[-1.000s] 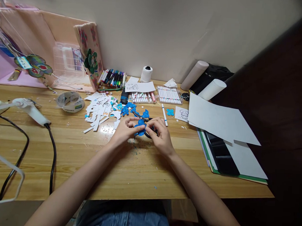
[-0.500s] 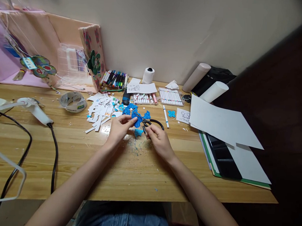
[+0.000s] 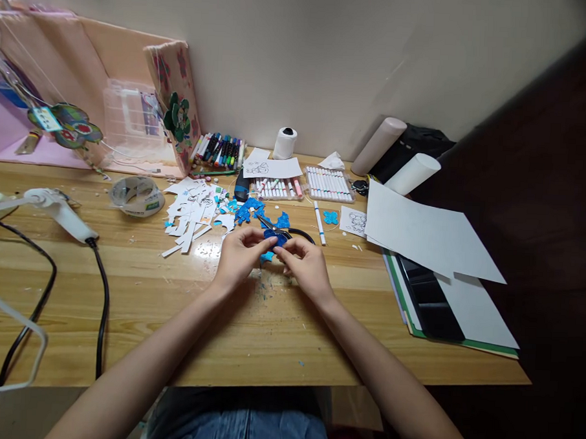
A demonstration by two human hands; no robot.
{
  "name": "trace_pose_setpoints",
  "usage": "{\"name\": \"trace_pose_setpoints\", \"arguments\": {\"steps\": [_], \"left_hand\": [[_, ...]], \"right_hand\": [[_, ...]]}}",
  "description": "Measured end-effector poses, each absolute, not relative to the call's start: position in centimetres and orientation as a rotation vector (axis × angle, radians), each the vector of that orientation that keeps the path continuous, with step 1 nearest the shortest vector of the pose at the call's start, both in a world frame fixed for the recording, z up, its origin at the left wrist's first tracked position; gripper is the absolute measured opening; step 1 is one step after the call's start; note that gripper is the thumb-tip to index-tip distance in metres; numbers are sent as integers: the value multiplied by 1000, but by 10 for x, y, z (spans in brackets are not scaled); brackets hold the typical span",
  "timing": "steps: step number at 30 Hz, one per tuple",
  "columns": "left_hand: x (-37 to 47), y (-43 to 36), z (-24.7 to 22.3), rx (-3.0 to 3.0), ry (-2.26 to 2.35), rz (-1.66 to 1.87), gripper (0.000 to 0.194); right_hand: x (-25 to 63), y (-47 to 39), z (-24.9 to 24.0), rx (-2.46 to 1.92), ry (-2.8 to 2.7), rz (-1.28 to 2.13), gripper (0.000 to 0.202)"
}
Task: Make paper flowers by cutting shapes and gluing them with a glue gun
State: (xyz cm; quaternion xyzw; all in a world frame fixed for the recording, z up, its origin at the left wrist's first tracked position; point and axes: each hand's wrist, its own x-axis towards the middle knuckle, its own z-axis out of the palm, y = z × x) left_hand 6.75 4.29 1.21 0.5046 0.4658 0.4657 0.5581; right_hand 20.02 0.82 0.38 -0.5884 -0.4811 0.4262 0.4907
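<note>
My left hand (image 3: 240, 253) pinches a dark blue paper cutout (image 3: 275, 239) between thumb and fingers. From the other side, my right hand (image 3: 308, 265) closes on the same cutout, and the fingertips of both hands nearly meet. Just behind sit the black-handled scissors (image 3: 301, 234), blades pointing up and left; whether my right fingers still touch them is hidden. Blue paper scraps (image 3: 249, 211) lie beyond the left hand, and a lighter blue scrap (image 3: 267, 257) shows below the cutout. A small blue flower-shaped piece (image 3: 330, 217) rests to the right, past a white marker (image 3: 319, 222).
White paper offcuts (image 3: 191, 215) and a tape roll (image 3: 136, 196) lie left. Marker trays (image 3: 328, 184) and a thread spool (image 3: 285, 145) stand at the back. Large white sheets (image 3: 428, 232) cover the right side. A white device (image 3: 62, 216) with a black cable (image 3: 103, 302) is far left.
My right hand has moved off the scissors' handles and onto the blue cutout. Both hands have come together around it. The view has shifted slightly.
</note>
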Motion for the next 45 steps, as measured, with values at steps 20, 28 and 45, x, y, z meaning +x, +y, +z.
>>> {"name": "trace_pose_setpoints", "arguments": {"steps": [20,28,45], "left_hand": [[73,38,11,973,1003,1002,36],[74,36,12,943,1019,986,33],[37,74,28,685,879,1298,25]], "right_hand": [[187,7,1,-1155,-948,1288,29],[189,6,0,-1246,-949,1215,27],[201,7,-13,-1415,-1374,951,14]]}}
